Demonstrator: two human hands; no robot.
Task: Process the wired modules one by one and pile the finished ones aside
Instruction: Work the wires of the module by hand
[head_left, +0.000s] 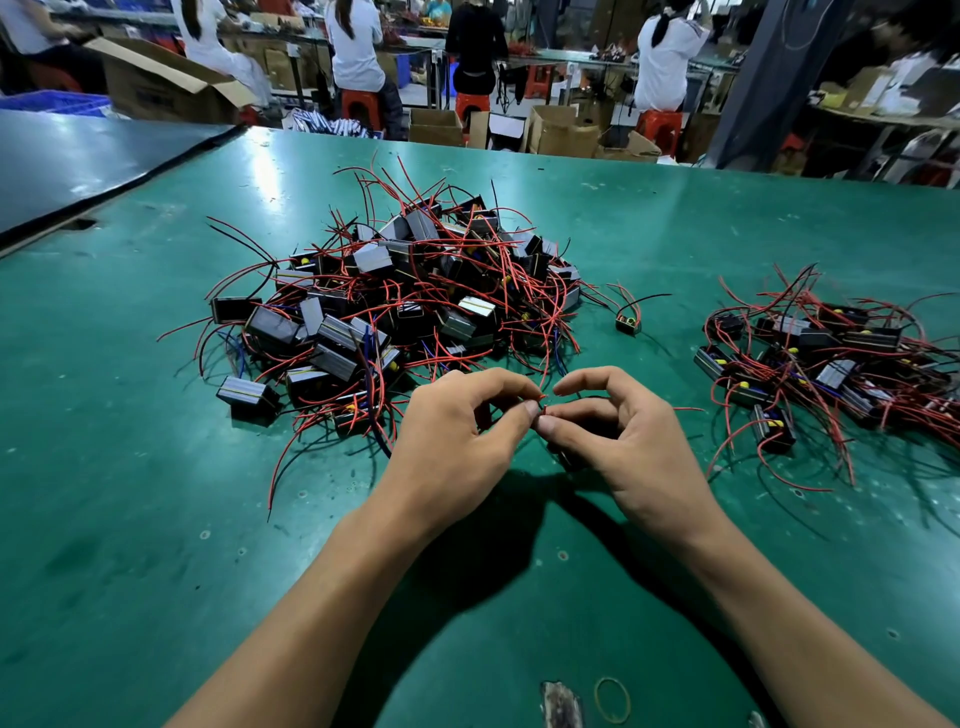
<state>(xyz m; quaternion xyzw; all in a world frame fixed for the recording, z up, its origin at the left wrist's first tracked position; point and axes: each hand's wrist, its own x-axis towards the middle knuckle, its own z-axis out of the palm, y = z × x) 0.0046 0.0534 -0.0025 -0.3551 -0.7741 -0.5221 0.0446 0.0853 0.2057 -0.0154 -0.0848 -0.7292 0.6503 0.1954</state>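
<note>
Green bench (156, 519), left hand (457, 431), right hand (623, 441) pinching wire tip (543, 402) — module (569, 460) below grip

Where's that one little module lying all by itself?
In the head view, the lone module lies just right of the big pile and left of the smaller pile.

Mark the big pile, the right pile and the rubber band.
big pile (371, 258): head view, grey module near its middle.
right pile (836, 375): head view, grey module at centre.
rubber band (596, 700): head view, its left arc.
</note>
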